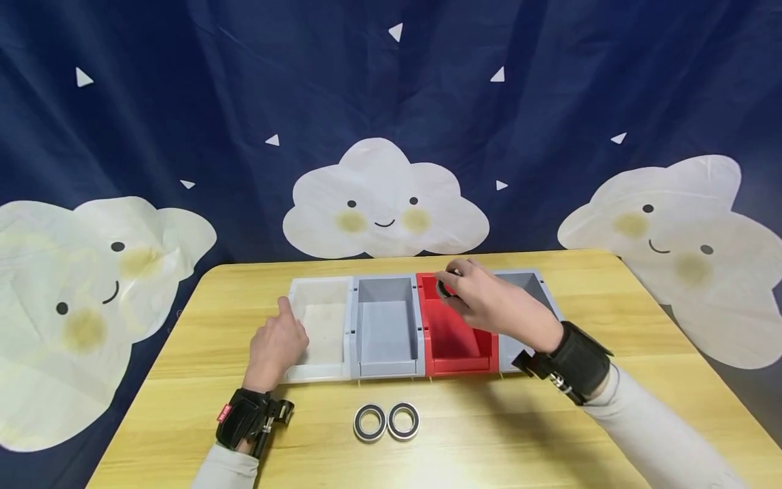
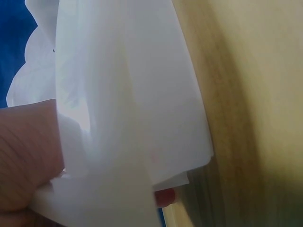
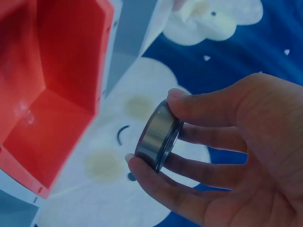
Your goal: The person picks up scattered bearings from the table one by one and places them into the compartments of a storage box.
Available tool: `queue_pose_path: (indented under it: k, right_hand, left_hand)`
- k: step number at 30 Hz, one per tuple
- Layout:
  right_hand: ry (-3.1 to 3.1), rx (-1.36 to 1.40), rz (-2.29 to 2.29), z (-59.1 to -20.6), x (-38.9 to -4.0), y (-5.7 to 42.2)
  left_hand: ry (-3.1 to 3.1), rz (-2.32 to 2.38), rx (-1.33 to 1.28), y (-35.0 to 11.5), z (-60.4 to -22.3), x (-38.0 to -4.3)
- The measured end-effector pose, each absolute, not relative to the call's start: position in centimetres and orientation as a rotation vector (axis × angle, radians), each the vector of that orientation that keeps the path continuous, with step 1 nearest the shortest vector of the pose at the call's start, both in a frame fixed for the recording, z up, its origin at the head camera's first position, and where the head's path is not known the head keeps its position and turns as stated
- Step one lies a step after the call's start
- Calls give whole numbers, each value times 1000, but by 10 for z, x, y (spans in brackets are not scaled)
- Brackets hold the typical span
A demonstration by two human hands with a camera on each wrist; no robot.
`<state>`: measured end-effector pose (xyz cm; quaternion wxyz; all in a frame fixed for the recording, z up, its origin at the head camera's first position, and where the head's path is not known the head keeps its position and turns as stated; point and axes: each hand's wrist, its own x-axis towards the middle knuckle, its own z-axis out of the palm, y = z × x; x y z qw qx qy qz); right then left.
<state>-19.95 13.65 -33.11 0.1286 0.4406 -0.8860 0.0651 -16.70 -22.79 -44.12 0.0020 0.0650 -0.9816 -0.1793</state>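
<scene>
My right hand (image 1: 489, 299) pinches a ball bearing (image 3: 158, 135) between thumb and fingertips, above the red bin (image 1: 452, 333). In the right wrist view the bearing's smooth steel outer ring shows, tilted, with the red bin to its left. At the left end of the row, my left hand (image 1: 277, 343) grips the side wall of the white bin (image 1: 318, 372). The left wrist view shows that wall (image 2: 104, 118) close up, hiding most of the fingers. Two more bearings (image 1: 370, 423) with black seals lie flat, side by side, on the table in front of the bins.
A grey bin (image 1: 387, 333) stands between the white and red ones, and another grey bin (image 1: 519, 280) is at the right end, partly behind my right arm. The wooden table (image 1: 244, 285) backs onto a dark blue curtain (image 1: 391, 81) printed with clouds.
</scene>
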Motion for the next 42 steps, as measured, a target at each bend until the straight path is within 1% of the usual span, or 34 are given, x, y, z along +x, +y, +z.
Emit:
queue_pose_path:
  k: [6,12,19,27,35,42]
  right_hand:
    - [-2655,1267,266,-339,-227,131]
    - [-2808,1288,270,-358,-242,125]
    - [-2992,1184,265,-382,-245,121]
    - [-3046,1175,247,-407,-247,120]
    - [-3031,1166,259,-421,-248,123]
    - [-3024,1165,257,-424,-248,122]
  left_hand:
    - [-3079,-572,208,-229,-444,-168]
    - [-3086,-586,220,-228,-448,-169]
    - [-3083,-580,221,-227,-451,-168]
    - [-3085,-580,236,-226,-448,-166]
    - [-3077,-568,223,-225,-445,-166]
    - [-3066,-549,233,-227,-442,-167]
